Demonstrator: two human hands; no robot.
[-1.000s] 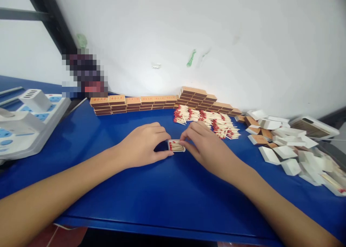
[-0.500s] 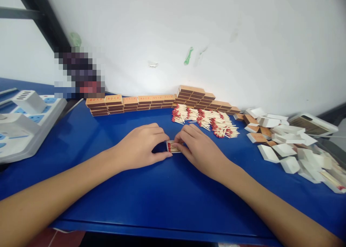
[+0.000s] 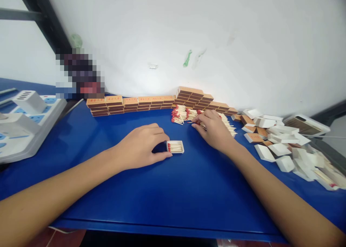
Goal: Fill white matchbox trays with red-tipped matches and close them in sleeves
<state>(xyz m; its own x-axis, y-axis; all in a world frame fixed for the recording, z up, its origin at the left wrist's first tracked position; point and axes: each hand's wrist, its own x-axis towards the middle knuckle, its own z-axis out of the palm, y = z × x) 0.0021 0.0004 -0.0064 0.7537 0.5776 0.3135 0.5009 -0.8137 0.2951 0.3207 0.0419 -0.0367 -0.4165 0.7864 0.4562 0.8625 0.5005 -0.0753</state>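
My left hand (image 3: 143, 145) rests on the blue table (image 3: 162, 189), its fingers curled around the left end of a small white matchbox tray (image 3: 175, 147) holding red-tipped matches. My right hand (image 3: 213, 130) lies farther back on the pile of loose matches (image 3: 186, 115), its fingertips pinched together on a few of them. The tray lies flat, open side up, a hand's width from my right hand.
Orange closed matchboxes (image 3: 135, 103) are stacked in a row along the white wall, higher at the right (image 3: 193, 95). A heap of empty white trays and sleeves (image 3: 281, 146) lies at right. A white power strip (image 3: 24, 117) sits at left.
My right hand left the tray and moved back and right onto the match pile. My left hand stayed at the tray, which is now fully uncovered.
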